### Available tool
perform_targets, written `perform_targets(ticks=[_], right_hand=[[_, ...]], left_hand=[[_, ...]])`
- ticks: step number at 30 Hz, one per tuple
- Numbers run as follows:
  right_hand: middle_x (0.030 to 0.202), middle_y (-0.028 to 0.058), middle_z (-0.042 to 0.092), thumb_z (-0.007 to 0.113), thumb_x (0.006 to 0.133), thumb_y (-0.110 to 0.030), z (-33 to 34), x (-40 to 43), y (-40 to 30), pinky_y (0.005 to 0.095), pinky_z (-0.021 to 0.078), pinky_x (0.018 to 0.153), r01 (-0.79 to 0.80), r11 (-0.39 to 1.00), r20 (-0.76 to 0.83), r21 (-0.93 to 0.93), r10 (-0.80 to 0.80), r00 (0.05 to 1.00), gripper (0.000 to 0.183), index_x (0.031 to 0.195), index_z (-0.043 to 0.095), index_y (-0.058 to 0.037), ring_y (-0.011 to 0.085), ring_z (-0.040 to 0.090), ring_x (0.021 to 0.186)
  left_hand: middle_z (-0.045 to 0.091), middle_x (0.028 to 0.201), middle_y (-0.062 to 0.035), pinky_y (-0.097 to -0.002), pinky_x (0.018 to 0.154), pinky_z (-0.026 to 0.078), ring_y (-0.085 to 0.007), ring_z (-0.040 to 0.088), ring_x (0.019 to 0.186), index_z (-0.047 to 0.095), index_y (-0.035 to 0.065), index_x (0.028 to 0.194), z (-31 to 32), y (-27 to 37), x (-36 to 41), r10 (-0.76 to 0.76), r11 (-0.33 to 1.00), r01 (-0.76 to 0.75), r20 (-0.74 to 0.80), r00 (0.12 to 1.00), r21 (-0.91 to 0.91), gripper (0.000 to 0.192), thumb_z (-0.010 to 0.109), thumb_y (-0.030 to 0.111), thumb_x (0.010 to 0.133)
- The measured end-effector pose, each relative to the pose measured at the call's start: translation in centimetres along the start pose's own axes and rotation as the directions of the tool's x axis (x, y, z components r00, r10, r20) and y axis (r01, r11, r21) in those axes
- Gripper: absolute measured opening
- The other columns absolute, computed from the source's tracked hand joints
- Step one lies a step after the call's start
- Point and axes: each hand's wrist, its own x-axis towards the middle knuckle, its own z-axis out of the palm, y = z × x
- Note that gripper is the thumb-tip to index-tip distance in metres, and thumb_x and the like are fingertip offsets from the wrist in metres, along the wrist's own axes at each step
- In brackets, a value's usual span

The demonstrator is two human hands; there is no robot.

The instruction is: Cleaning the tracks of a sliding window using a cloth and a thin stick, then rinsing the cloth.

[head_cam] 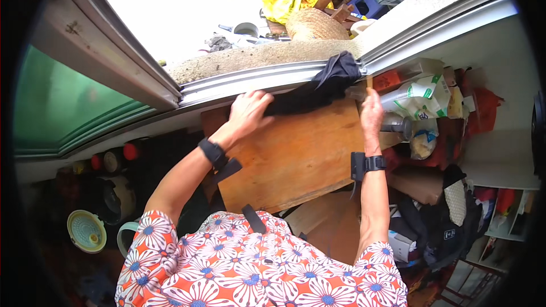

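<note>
A dark cloth (315, 89) lies along the far edge of a wooden board (294, 153), one end draped on the metal window track (256, 75). My left hand (251, 113) is at the cloth's left end, its fingers spread and a little blurred; whether it grips the fabric cannot be told. To the right of the board, my right hand (372, 113) is closed around a thin wooden stick (369, 82), which stands up past the fingers near the window frame's corner. Both wrists wear black bands with small devices.
Beyond the concrete sill (264, 53) lie a straw hat (315, 24), a yellow plastic bag (286, 0) and wood pieces. Bags and a packet of plastic cups (420, 96) crowd the right side. Red-lidded jars (131, 151) and a round lid (86, 231) are at left.
</note>
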Motion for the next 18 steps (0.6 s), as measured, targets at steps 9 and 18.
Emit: perform_targets(ticks=[9, 18], right_hand=[[0.079, 0.0174, 0.067, 0.052, 0.084, -0.016, 2.8, 7.7, -3.4, 0.0443, 0.0529, 0.065, 0.458, 0.442, 0.458, -0.771, -0.114, 0.882, 0.018, 0.084, 0.067, -0.0062, 0.0335, 0.067, 0.076], [0.068, 0.0164, 0.066, 0.055, 0.078, -0.013, 9.7, 5.8, -7.7, 0.0387, 0.0541, 0.057, 0.594, 0.343, 0.554, -0.728, -0.216, 0.804, 0.019, 0.069, 0.071, -0.006, 0.0302, 0.068, 0.064]], left_hand=[[0.058, 0.109, -0.013, -0.0381, 0.081, 0.047, -0.0272, 0.057, 0.099, 0.055, 0.0068, 0.116, 5.5, -5.2, -4.0, -0.099, 0.984, 0.081, 0.111, 0.989, 0.158, 0.058, 0.075, 0.024, 0.064], [0.062, 0.081, -0.0181, -0.0487, 0.063, 0.05, -0.0378, 0.064, 0.072, 0.056, 0.0042, 0.087, 6.6, -4.9, -2.9, -0.222, 0.972, 0.233, 0.235, 0.946, -0.019, 0.023, 0.063, 0.022, 0.074]])
